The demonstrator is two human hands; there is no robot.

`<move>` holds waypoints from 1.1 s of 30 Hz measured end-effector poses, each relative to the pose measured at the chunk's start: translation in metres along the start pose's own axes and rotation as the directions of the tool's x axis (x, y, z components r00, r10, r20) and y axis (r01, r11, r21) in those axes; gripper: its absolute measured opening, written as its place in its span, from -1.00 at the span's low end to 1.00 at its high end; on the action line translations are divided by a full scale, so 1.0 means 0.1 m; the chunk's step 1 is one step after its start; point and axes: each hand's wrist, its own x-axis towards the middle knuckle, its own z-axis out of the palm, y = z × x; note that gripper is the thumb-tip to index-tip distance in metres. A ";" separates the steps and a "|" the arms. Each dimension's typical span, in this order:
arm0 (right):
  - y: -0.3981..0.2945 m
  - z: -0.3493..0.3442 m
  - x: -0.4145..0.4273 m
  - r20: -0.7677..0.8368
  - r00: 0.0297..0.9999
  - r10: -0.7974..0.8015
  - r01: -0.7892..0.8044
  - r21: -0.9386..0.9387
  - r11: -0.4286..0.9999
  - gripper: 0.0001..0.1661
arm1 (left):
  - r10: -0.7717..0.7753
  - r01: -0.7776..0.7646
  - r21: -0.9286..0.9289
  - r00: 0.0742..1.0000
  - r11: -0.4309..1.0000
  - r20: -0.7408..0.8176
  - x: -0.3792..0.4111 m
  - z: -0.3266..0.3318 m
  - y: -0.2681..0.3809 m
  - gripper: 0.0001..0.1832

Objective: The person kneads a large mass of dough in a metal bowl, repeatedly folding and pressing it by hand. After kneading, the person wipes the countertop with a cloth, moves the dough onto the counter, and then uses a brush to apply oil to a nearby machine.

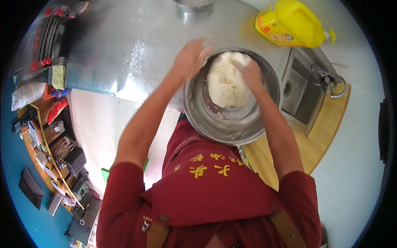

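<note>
A wide stainless steel bowl [235,125] stands at the near edge of the metal worktop [124,55], close to my apron. Inside it lies a large lump of pale dough [228,83], with loose bits on the bowl's floor and flour smears on its wall. My right hand [249,71] is on the upper right part of the dough, its fingers blurred and partly pressed against it. Over the bowl's upper left rim is my left hand [192,59], fingers apart and blurred, away from the dough and holding nothing.
A yellow plastic jug [290,24] with a handle lies beyond the bowl at the upper right. Right of the bowl are a steel sink [301,90] and its curved faucet [341,88]. A round metal container [194,4] stands at the far edge of view. Shelves [59,148] line the left.
</note>
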 end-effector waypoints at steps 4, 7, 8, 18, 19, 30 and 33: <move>0.22 -0.14 -0.33 -0.261 0.931 0.255 -0.221 0.152 0.963 -0.27 | -0.450 0.445 -0.101 0.893 0.890 -0.029 -1.07 -0.04 0.45 -0.53; 0.41 -0.19 -0.36 -0.308 0.884 0.352 -0.274 0.269 0.923 -0.32 | -0.427 0.405 -0.142 0.884 0.903 -0.189 -1.14 0.19 0.61 -0.59; 0.46 -0.21 -0.35 -0.298 0.884 0.360 -0.268 0.309 0.912 -0.32 | -0.384 0.362 -0.145 0.907 0.921 -0.174 -1.12 0.21 0.55 -0.63; -0.59 0.45 0.19 0.431 0.868 -0.248 0.383 -0.260 0.887 -0.54 | -0.297 0.274 -0.163 0.945 0.948 -0.138 -0.73 0.22 0.18 -0.67; -0.64 0.55 0.11 0.529 0.781 -0.332 0.479 -0.167 0.862 -0.63 | -0.299 0.280 -0.176 0.950 0.944 -0.095 -0.63 0.15 0.14 -0.67; -0.20 0.14 -0.39 0.121 0.989 -0.086 0.085 0.017 0.996 -0.47 | 0.052 -0.015 -0.191 0.981 0.981 0.188 0.08 0.26 0.02 -0.54; 0.37 -0.19 -0.60 -0.097 0.912 0.399 -0.299 0.511 0.806 -0.62 | -0.377 0.417 -0.153 0.896 0.896 0.234 -0.40 -0.03 0.27 -0.46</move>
